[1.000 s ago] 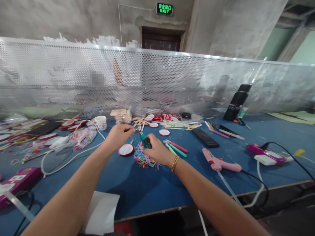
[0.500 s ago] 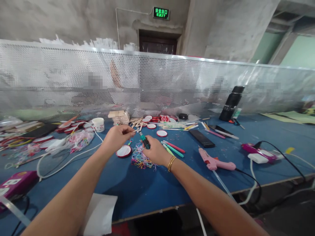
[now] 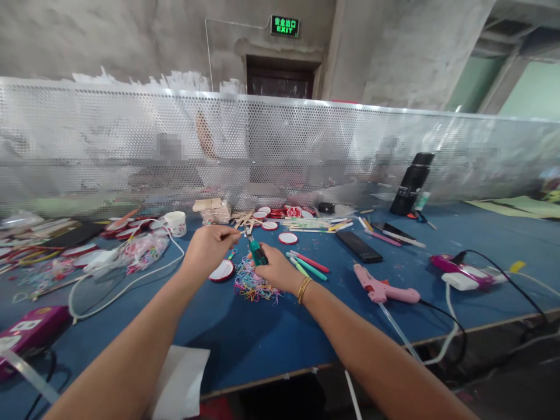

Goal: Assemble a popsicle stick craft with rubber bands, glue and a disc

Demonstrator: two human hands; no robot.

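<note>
My left hand [image 3: 209,245] pinches the end of a thin wooden stick [image 3: 239,231] above the blue table [image 3: 262,332]. My right hand [image 3: 273,269] grips teal-handled cutters [image 3: 255,251], their jaws up at the stick's tip. Just below my hands lie a heap of coloured rubber bands [image 3: 251,286] and a round red-rimmed white disc [image 3: 221,270].
A pink glue gun [image 3: 381,288] with a black cord lies to the right. Coloured pens [image 3: 308,263], a black remote [image 3: 361,245], more discs and wooden sticks [image 3: 245,218] sit behind. A white cup [image 3: 177,222] and cable lie left. A perforated metal screen [image 3: 280,146] backs the table; white paper [image 3: 181,382] hangs off the near edge.
Both hands stay together at the stick and cutters; they have shifted slightly left and up in view as the head moved. Nothing was let go.
</note>
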